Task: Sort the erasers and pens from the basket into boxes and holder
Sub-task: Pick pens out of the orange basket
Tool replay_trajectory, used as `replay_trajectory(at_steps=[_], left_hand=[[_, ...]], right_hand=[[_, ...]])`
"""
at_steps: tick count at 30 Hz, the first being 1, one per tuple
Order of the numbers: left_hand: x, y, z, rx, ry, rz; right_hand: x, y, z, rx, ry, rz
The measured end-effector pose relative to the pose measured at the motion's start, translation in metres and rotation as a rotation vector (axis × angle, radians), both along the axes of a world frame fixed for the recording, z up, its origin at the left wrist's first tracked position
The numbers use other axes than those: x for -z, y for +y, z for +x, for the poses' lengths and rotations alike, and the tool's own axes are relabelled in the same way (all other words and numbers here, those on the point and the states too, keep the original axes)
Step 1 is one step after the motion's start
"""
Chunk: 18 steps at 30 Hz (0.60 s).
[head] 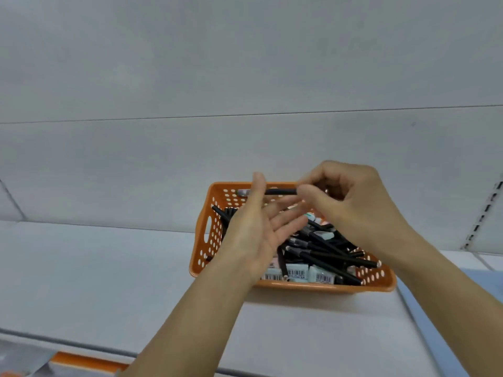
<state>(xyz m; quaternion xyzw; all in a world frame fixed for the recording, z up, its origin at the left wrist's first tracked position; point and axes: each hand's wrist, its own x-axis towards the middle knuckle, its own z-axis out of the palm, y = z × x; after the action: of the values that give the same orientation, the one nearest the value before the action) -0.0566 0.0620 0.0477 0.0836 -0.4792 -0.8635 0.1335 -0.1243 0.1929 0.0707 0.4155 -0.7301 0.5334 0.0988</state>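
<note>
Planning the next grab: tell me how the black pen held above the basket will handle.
The black pen stays straight between both hands, so it's probably stiff. It's slim, so likely light. Its round barrel would probably roll if laid on the shelf rather than back in the orange basket.

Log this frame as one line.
right hand: pinches black pen | left hand: open, touching pen | orange basket: pens, erasers inside
</note>
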Motion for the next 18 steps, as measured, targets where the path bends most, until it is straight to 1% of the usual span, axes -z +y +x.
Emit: replay_trajectory(at_steps=[1, 2, 3, 4, 6, 7, 8, 10, 13, 15, 18], left_hand=[[-0.002, -0.001, -0.004, -0.041, 0.044, 0.177], [-0.002, -0.005, -0.008, -0.097, 0.064, 0.283], [0.0, -0.009, -0.01, -0.146, 0.068, 0.322], [0.003, -0.013, -0.011, -0.177, 0.063, 0.321], [0.01, -0.021, -0.011, -0.193, 0.037, 0.295], [0.013, -0.023, -0.011, -0.188, 0.025, 0.293], [0.015, -0.025, -0.011, -0.181, 0.016, 0.303], [0.019, -0.025, -0.011, -0.17, 0.004, 0.328], [0.022, -0.026, -0.008, -0.153, 0.018, 0.338], [0.026, -0.029, -0.007, -0.155, 0.019, 0.334], [0.03, -0.029, -0.007, -0.152, 0.007, 0.332]], right_hand=[[0.006, 0.0, 0.001, -0.029, -0.058, 0.065], [0.012, 0.001, -0.002, 0.001, -0.095, 0.157], [0.016, 0.004, -0.006, 0.073, -0.094, 0.301], [0.021, 0.008, -0.01, 0.161, -0.059, 0.512], [0.029, 0.011, -0.012, 0.281, 0.116, 0.928], [0.033, 0.009, -0.012, 0.297, 0.218, 1.059], [0.035, 0.006, -0.011, 0.292, 0.288, 1.138], [0.037, 0.0, -0.01, 0.307, 0.399, 1.238], [0.04, -0.005, -0.013, 0.345, 0.555, 1.288], [0.038, -0.002, -0.017, 0.366, 0.571, 1.276], [0.03, 0.005, -0.026, 0.398, 0.5, 1.116]])
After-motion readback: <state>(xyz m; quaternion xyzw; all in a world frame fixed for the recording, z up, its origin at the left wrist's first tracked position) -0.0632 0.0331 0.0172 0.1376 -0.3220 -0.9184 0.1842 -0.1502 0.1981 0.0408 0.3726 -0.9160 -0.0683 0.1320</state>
